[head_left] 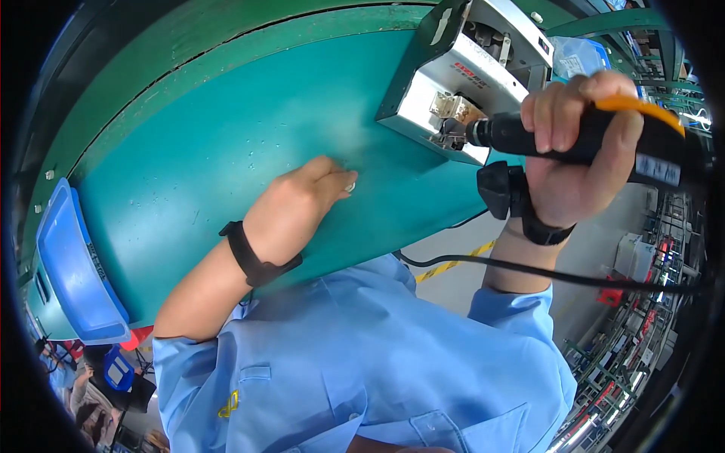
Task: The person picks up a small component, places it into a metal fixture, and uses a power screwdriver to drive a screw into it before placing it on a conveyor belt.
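My right hand (578, 147) is wrapped round a black electric screwdriver (510, 136) with an orange strip. Its nose points left, into the front opening of a grey metal screw feeder (430, 94) at the far right of the bench. Whether the bit touches a screw there cannot be made out. Over the green mat (226, 151), my left hand (302, 192) is closed, thumb and fingers pinching a small whitish part (350, 187). Most of that part is hidden by the fingertips. Black bands circle both wrists.
A blue plastic tray (79, 264) stands at the mat's left end. Behind the feeder lies a clear bag (578, 57) in a blue bin. A black cable (551, 273) runs across below my right wrist. Other people (94, 400) are at the lower left; shelving lines the right.
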A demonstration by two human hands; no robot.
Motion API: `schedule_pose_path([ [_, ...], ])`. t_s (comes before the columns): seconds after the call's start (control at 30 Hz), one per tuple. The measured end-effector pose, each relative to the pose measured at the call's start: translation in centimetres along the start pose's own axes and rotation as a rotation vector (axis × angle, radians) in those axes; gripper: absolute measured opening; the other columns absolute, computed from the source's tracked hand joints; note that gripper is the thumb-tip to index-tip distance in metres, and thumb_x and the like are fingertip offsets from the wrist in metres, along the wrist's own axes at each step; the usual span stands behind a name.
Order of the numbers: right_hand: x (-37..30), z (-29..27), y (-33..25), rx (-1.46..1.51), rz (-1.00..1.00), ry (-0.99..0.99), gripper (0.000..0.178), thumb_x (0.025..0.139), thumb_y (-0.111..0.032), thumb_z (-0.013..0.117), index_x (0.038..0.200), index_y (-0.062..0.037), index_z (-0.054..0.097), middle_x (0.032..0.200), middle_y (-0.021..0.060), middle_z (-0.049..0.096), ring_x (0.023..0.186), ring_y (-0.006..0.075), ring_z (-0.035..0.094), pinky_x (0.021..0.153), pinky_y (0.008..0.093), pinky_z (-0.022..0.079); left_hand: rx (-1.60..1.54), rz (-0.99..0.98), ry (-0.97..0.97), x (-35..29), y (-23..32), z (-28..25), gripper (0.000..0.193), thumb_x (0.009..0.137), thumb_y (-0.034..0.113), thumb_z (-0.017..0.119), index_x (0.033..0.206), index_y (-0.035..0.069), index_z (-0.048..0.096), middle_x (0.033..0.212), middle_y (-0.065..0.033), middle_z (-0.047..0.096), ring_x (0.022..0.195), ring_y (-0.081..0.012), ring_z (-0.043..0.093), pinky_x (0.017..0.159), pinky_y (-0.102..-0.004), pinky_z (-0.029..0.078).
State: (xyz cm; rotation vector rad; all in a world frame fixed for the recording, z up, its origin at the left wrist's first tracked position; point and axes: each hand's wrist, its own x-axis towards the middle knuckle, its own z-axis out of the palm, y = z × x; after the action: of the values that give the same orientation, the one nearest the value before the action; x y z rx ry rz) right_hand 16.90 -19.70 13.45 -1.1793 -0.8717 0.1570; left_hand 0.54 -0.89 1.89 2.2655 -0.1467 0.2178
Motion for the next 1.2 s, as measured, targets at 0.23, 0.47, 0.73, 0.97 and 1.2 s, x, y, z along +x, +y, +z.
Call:
schedule_pose_path([
  [0.23,1.7,-0.2,1.0,0.268,0.182,0.112,0.038,0.097,-0.040,0.043,0.103,-0.0035,0.049,0.059,0.0009,0.043,0.050,0.0109,0.042,0.054,0.0278,0.038,-0.112,-0.062,-0.024,0.0,-0.8,-0.2,0.019,0.079,0.005,0.066,0.098,0.004,0.065,0.088,-0.0127,0.058,0.076,-0.0304,0.061,0.067,-0.0383,0.051],
  [0.47,-3.0,5.2,1.0,0.253,0.072,-0.031,0.044,0.095,-0.048,0.045,0.105,-0.0059,0.046,0.062,-0.0025,0.041,0.051,0.0079,0.039,0.054,0.0244,0.034,-0.393,-0.087,-0.038,0.0,-1.7,1.1,0.024,0.076,0.000,0.069,0.100,0.005,0.067,0.085,-0.0103,0.057,0.072,-0.0266,0.060,0.065,-0.0348,0.050],
  [0.73,-4.5,7.0,2.9,0.134,0.034,-0.165,0.048,0.091,-0.054,0.049,0.102,-0.0078,0.041,0.062,-0.0015,0.045,0.049,0.0096,0.043,0.051,0.0252,0.037,-0.407,-0.133,-0.086,-0.3,-2.1,0.9,0.030,0.077,-0.005,0.068,0.104,0.006,0.067,0.092,-0.0081,0.056,0.078,-0.0191,0.061,0.066,-0.0298,0.052],
  [0.97,-5.0,8.7,2.5,-0.047,0.138,-0.091,0.046,0.091,-0.052,0.052,0.100,-0.0081,0.041,0.058,-0.0016,0.044,0.047,0.0102,0.043,0.050,0.0254,0.037,-0.414,-0.115,-0.054,-0.5,-2.2,1.2,0.028,0.076,-0.005,0.068,0.102,0.005,0.066,0.089,-0.0082,0.056,0.075,-0.0207,0.060,0.063,-0.0306,0.051],
  [1.2,-4.8,8.5,3.2,0.130,0.138,-0.121,0.042,0.084,-0.035,0.070,0.096,-0.0038,0.044,0.061,0.0032,0.053,0.049,0.0148,0.052,0.049,0.0289,0.045,-0.402,-0.098,-0.012,-0.2,-2.2,1.3,0.023,0.075,-0.003,0.069,0.096,0.004,0.066,0.085,-0.0099,0.057,0.074,-0.0252,0.059,0.063,-0.0342,0.049],
])
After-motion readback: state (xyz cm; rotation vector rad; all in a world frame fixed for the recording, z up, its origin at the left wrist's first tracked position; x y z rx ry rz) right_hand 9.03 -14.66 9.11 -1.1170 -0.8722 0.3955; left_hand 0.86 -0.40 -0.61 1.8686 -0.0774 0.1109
